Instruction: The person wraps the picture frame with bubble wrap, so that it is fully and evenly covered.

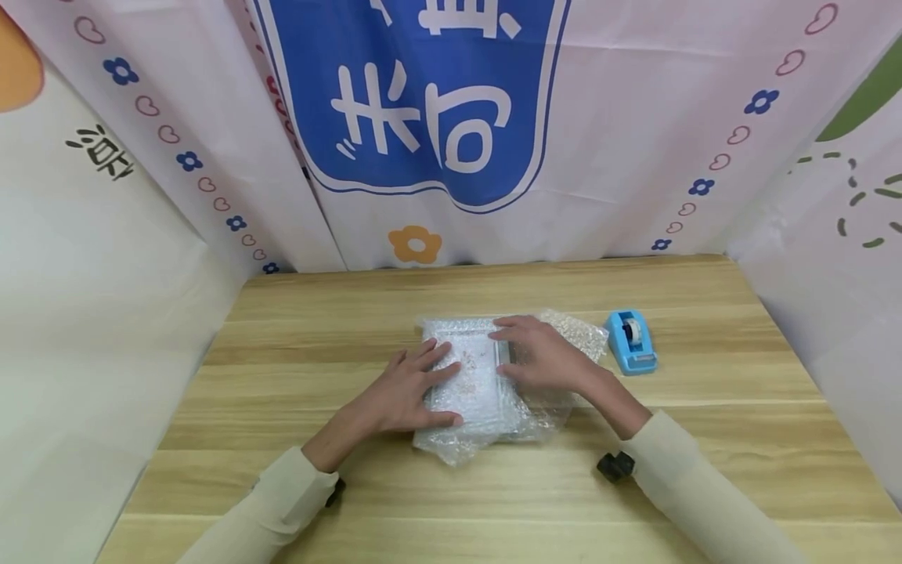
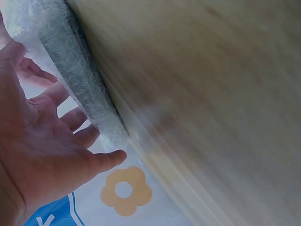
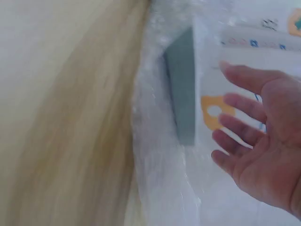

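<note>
A flat rectangular item (image 1: 468,376), perhaps a framed picture, lies on sheets of bubble wrap (image 1: 451,448) in the middle of the table. White wrap covers its left part, and a faint pattern shows through. My left hand (image 1: 409,392) rests on its left side with the fingers spread. In the left wrist view, the wrapped side edge (image 2: 77,61) shows beside that hand's fingers. My right hand (image 1: 546,356) lies at the item's right edge with loosely bent fingers. A grey-green side (image 3: 182,89) of the item shows in the right wrist view, close to the right fingertips.
A blue tape dispenser (image 1: 630,342) stands on the wooden table (image 1: 331,329), right of the wrap. Loose bubble wrap (image 1: 578,333) spreads out under and behind my right hand. Printed cloth (image 1: 599,196) hangs along the back and both sides of the table.
</note>
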`<state>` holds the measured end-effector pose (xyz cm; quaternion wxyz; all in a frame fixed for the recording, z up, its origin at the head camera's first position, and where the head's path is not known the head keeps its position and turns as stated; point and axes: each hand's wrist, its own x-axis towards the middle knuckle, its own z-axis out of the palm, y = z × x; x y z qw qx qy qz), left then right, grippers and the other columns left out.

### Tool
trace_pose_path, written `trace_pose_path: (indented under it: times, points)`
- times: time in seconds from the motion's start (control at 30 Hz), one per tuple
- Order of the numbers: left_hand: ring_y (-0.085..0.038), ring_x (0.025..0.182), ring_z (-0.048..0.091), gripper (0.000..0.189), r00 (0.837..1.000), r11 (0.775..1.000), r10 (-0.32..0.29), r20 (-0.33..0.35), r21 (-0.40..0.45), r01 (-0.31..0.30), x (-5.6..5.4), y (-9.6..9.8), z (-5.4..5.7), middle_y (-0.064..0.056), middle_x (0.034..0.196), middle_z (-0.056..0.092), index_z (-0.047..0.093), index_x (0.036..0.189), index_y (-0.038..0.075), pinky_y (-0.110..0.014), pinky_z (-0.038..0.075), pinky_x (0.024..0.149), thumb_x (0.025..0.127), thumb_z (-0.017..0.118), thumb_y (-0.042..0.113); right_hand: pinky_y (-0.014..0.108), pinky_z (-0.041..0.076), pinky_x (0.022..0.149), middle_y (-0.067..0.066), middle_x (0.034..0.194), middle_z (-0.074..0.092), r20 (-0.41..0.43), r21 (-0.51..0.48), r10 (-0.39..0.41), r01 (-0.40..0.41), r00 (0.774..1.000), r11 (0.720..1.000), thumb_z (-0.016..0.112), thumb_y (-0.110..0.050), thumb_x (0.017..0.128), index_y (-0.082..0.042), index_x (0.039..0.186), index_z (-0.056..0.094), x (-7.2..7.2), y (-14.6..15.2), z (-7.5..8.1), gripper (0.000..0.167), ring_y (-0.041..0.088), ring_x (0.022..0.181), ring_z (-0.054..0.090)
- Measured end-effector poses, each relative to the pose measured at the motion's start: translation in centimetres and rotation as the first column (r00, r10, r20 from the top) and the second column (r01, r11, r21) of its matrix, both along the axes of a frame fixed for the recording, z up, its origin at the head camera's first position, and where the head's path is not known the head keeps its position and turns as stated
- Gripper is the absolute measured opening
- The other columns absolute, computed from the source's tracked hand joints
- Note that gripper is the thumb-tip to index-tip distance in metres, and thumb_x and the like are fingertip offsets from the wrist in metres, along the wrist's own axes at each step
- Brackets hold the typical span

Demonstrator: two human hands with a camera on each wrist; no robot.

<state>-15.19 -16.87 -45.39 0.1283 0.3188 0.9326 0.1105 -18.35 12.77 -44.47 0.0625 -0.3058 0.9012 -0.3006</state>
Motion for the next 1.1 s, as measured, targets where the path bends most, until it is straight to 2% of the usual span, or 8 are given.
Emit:
trace_pose_path:
  times: [0.1, 0.23, 0.37, 0.53, 0.63, 0.83, 1.1]
  points:
    - [-0.04, 0.167, 0.017, 0.089, 1.0, 1.0, 0.006, 0.004, 0.001, -0.006, 0.1, -0.1, 0.0, -0.013, 0.179, 0.026, 0.048, 0.163, 0.018, -0.078, 0.025, 0.125, 0.094, 0.069, 0.07, 0.069, 0.042, 0.119, 0.019, 0.161, 0.054, 0.025, -0.091, -0.13, 0.132, 0.991, 0.987, 0.08, -0.024, 0.097, -0.006, 0.149, 0.062, 0.6, 1.7, 0.4, 0.058, 0.047, 0.149, 0.05]
    - [-0.04, 0.168, 0.016, 0.09, 1.0, 1.0, 0.008, 0.007, 0.004, -0.008, 0.0, -0.2, -0.1, -0.013, 0.179, 0.025, 0.047, 0.163, 0.018, -0.077, 0.024, 0.126, 0.094, 0.069, 0.07, 0.063, 0.05, 0.115, 0.022, 0.158, 0.055, 0.082, -0.194, -0.287, 0.298, 0.954, 0.935, 0.08, -0.021, 0.098, -0.005, 0.153, 0.057, 1.5, 4.0, 0.3, 0.061, 0.047, 0.143, 0.056]
    - [-0.04, 0.168, 0.016, 0.09, 1.0, 1.0, 0.011, 0.009, 0.004, -0.011, 0.1, -0.2, -0.2, -0.013, 0.179, 0.024, 0.047, 0.163, 0.018, -0.077, 0.025, 0.125, 0.094, 0.07, 0.07, 0.056, 0.051, 0.116, 0.024, 0.156, 0.055, 0.145, -0.26, -0.373, 0.4, 0.916, 0.879, 0.077, -0.019, 0.1, 0.0, 0.155, 0.052, 2.8, 5.9, 0.0, 0.063, 0.045, 0.143, 0.055]
    - [-0.041, 0.168, 0.015, 0.09, 1.0, 1.0, 0.011, 0.019, -0.002, -0.011, 0.2, -0.2, 0.0, -0.013, 0.179, 0.024, 0.047, 0.163, 0.017, -0.078, 0.024, 0.125, 0.094, 0.069, 0.07, 0.054, 0.051, 0.116, 0.025, 0.157, 0.053, 0.225, -0.26, -0.462, 0.51, 0.858, 0.82, 0.077, -0.023, 0.1, 0.001, 0.157, 0.048, 4.7, 7.4, -0.1, 0.068, 0.045, 0.145, 0.054]
    - [-0.041, 0.168, 0.015, 0.09, 1.0, 1.0, 0.012, 0.02, -0.005, -0.012, 0.2, -0.2, 0.0, -0.014, 0.179, 0.024, 0.047, 0.163, 0.017, -0.078, 0.024, 0.125, 0.094, 0.069, 0.07, 0.054, 0.05, 0.117, 0.025, 0.159, 0.051, 0.259, -0.251, -0.492, 0.55, 0.831, 0.796, 0.076, -0.025, 0.1, 0.001, 0.158, 0.047, 5.6, 7.9, -0.1, 0.07, 0.045, 0.145, 0.054]
    - [-0.04, 0.168, 0.015, 0.09, 1.0, 1.0, 0.018, 0.012, -0.01, -0.018, 0.1, -0.2, 0.1, -0.014, 0.179, 0.024, 0.047, 0.163, 0.017, -0.079, 0.025, 0.124, 0.094, 0.07, 0.07, 0.052, 0.054, 0.112, 0.027, 0.155, 0.056, 0.263, -0.222, -0.53, 0.586, 0.806, 0.78, 0.076, -0.022, 0.101, 0.004, 0.156, 0.047, 7.0, 8.6, -0.7, 0.068, 0.045, 0.139, 0.06]
    - [-0.04, 0.168, 0.015, 0.09, 1.0, 1.0, 0.022, 0.018, -0.009, -0.022, 0.1, -0.2, 0.0, -0.013, 0.179, 0.023, 0.047, 0.164, 0.018, -0.078, 0.023, 0.125, 0.094, 0.07, 0.07, 0.055, 0.061, 0.101, 0.028, 0.152, 0.06, 0.286, -0.176, -0.568, 0.625, 0.772, 0.761, 0.076, -0.028, 0.102, 0.002, 0.158, 0.046, 7.6, 9.0, -1.2, 0.071, 0.045, 0.131, 0.068]
